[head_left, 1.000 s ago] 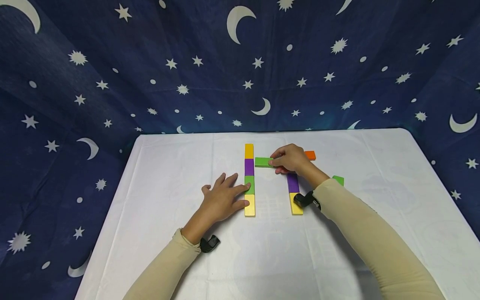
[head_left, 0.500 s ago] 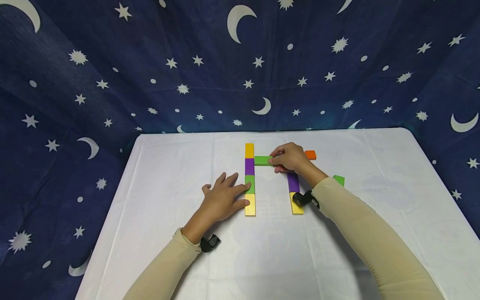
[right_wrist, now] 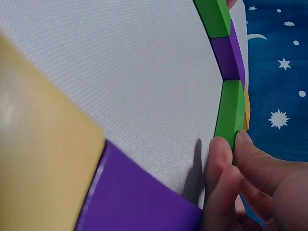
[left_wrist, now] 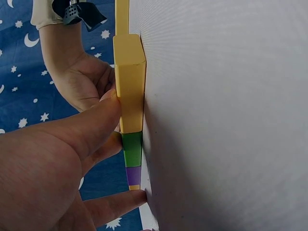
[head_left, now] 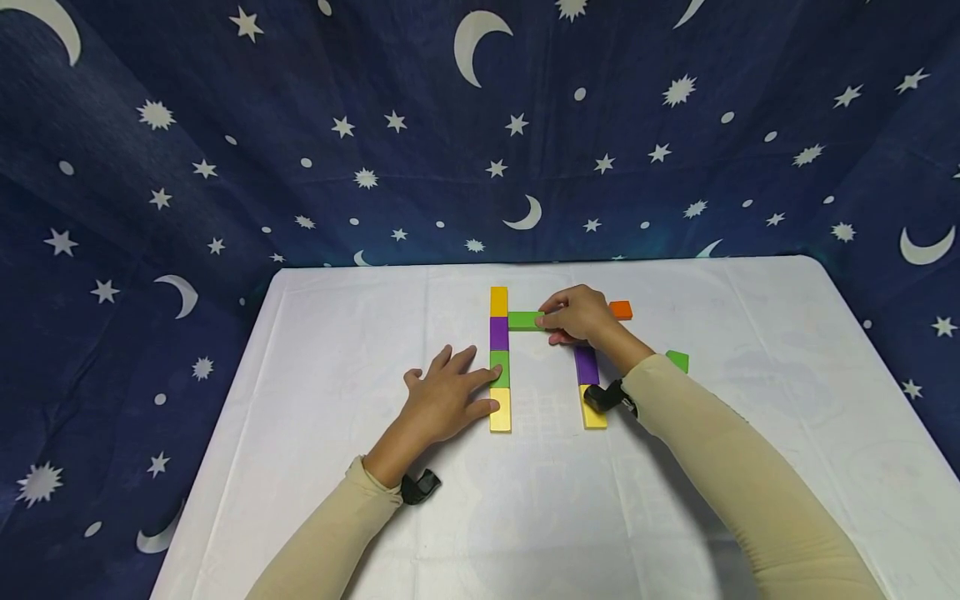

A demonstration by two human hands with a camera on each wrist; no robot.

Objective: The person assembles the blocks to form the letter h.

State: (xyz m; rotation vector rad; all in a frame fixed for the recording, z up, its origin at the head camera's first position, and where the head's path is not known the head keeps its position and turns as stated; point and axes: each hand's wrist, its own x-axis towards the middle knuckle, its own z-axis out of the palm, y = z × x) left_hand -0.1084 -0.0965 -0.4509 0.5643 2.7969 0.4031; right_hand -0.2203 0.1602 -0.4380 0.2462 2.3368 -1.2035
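A column of blocks lies on the white cloth: an orange-yellow block (head_left: 498, 302) at the far end, then a purple block (head_left: 498, 333), a green block (head_left: 499, 358) and a pale yellow block (head_left: 500, 421). My left hand (head_left: 438, 402) has its fingers spread, with index fingertip and thumb resting on the two nearer blocks. Between thumb and fingers, my right hand (head_left: 581, 318) pinches another green block (right_wrist: 228, 113). This one lies crosswise, its left end against the column's purple block. Below the right hand, a purple block (head_left: 587, 367) and a yellow block (head_left: 595, 420) form a shorter column.
An orange block (head_left: 620, 311) lies just right of my right hand. Farther right, a green block (head_left: 678, 360) is partly covered by the right sleeve (head_left: 720, 442). A dark blue star-patterned curtain (head_left: 420, 167) hangs behind the table (head_left: 337, 317).
My right hand has slid the green block slightly left, closing the narrow gap to the column. The left hand has stayed in place.
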